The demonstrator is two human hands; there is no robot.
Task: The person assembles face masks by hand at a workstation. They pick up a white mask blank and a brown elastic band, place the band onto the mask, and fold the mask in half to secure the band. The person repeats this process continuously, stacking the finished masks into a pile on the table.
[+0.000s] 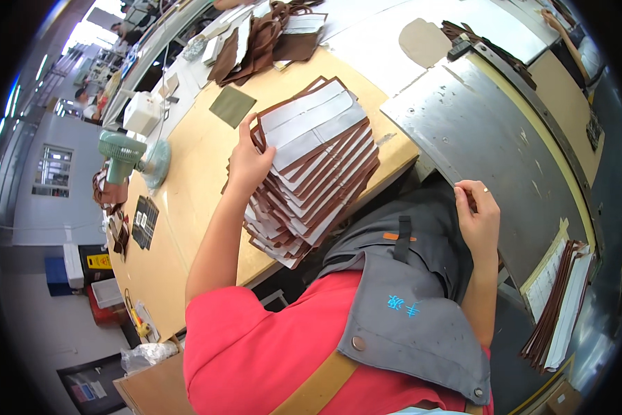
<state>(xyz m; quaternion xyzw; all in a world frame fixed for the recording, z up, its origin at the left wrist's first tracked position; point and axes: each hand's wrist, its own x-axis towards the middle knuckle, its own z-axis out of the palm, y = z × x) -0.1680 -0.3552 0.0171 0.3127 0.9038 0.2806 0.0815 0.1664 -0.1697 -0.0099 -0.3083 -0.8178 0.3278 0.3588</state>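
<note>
A thick fanned stack of brown pieces with white backing (318, 187) lies on the pale wooden table (186, 180). At the upper left edge of this stack is my left hand (250, 159), its thumb on the top piece and its fingers at that piece's raised brown rim. My right hand (478, 211), with a ring on one finger, is closed at the near edge of a scratched grey metal plate (491, 131). Its fingers are curled, and whatever they may hold is hidden. An olive-green square (232, 106) lies beyond my left hand.
Brown pieces (255, 52) are heaped at the back. A green fan (125, 153) stands at the left. Strips of brown and white material (556, 311) hang at the metal plate's lower right. A grey apron (415, 311) covers my lap. Another person's arm (567, 45) shows at the upper right.
</note>
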